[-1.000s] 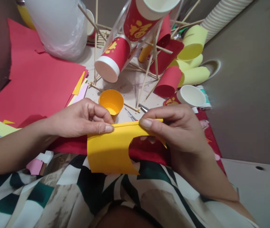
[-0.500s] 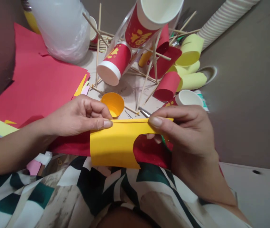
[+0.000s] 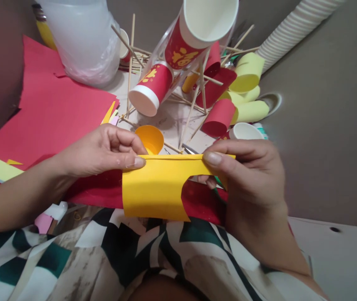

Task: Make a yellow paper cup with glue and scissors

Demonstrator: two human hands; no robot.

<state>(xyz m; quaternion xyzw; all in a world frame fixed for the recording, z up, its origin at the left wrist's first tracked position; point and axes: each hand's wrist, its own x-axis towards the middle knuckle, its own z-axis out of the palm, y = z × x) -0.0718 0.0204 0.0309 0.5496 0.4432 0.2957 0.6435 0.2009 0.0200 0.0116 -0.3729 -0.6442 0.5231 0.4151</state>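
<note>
Between my two hands hangs a sheet of yellow paper (image 3: 153,188), its top edge folded or rolled into a narrow strip. A curved notch is cut out of its right part. My left hand (image 3: 109,152) pinches the left end of the folded edge between thumb and fingers. At the right end, my right hand (image 3: 247,175) pinches the same edge, with some fingertips showing behind the paper through the notch. Just beyond the paper lie an orange paper ring (image 3: 150,138) and the metal tip of a tool, perhaps scissors (image 3: 189,149).
Red paper sheets (image 3: 62,113) lie at the left. Behind stand a plastic-wrapped bag (image 3: 81,46), a wooden stick frame (image 3: 130,62) and red paper cups in clear plastic (image 3: 181,54). Yellow paper tubes (image 3: 250,110), a red tube (image 3: 218,117) and a ribbed hose (image 3: 294,33) are at the right.
The yellow paper has shifted slightly to the right. My right hand has slid a little rightward along the folded edge, and my left thumb sits nearer the paper's left end.
</note>
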